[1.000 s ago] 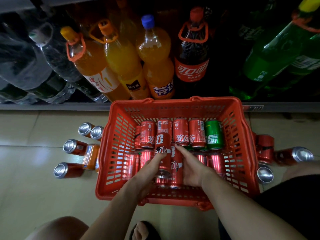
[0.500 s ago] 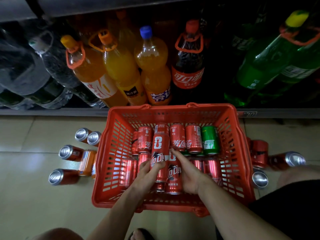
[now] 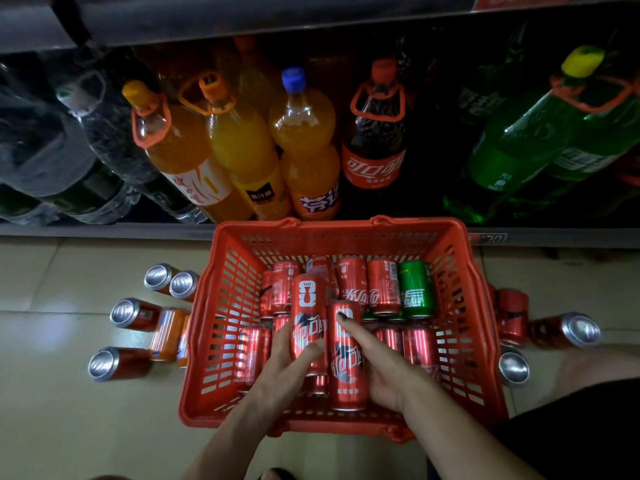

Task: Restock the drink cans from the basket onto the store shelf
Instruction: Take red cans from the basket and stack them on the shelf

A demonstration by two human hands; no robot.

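Two hands are down in the red basket (image 3: pixel 221 327), each w/ a slim red can. Left hand (image 3: pixel 287 372) wraps its fingers round the left can (image 3: pixel 308 320): thumb across the can's front, other fingers behind it on the left side. That can is tilted, top end pointing toward the basket's far wall, raised above the cans under it. Right hand (image 3: pixel 384 368) grips the right can (image 3: pixel 348 362), index finger stretched along its upper part, remaining fingers curled round the right side; thumb is hidden, so can't tell where it sits. The 2 held cans are side by side, touching or nearly so.

Rest of the basket holds more cans lying flat: a row along the far wall, mostly red, w/ one green can (image 3: pixel 415 289) at the far right corner; another row of red ones nearer the front wall, partly hidden by the hands.

Basket sits on a tiled floor (image 3: pixel 69 427), its far wall right up against the front edge of the bottom shelf (image 3: pixel 104 230). On the floor by the basket's left wall lie several loose cans (image 3: pixel 135 315), red plus an orange one (image 3: pixel 166 334), ends facing the camera. By the right wall, more red cans (image 3: pixel 561 330).

The shelf carries big bottles: clear ones at left, orange drinks (image 3: pixel 242 154) mid, a cola bottle (image 3: pixel 375 147) next to them, green bottles (image 3: pixel 519 147) at right.
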